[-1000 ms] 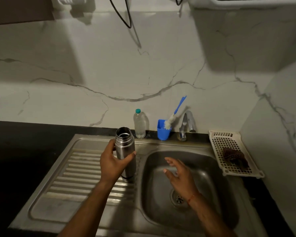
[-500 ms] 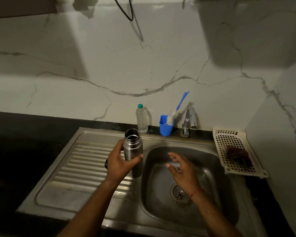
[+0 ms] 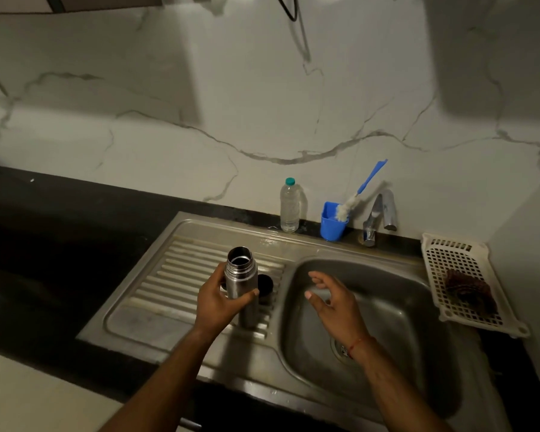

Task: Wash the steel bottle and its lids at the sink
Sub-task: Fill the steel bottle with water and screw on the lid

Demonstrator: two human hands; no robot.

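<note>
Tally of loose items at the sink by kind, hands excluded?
Bottles: 2, steel bottle, plastic bottle
Lids: 1 clearly seen, dark lid
Cups: 1, blue cup
Brushes: 1, brush
Baskets: 1, basket
Scrubbers: 1, scrubber
Total: 7

Shiny steel bottle (image 3: 242,282), top open, standing upright over the ribbed drain board (image 3: 175,275). Just beside it, on the board, maybe a small dark round lid (image 3: 265,285).

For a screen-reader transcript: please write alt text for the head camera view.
A person's left hand grips an open steel bottle upright at the ribbed drainboard, a dark lid beside it, while the right hand hovers open above the basin. Behind stand a plastic bottle, a blue cup holding a brush, and the tap.
</note>
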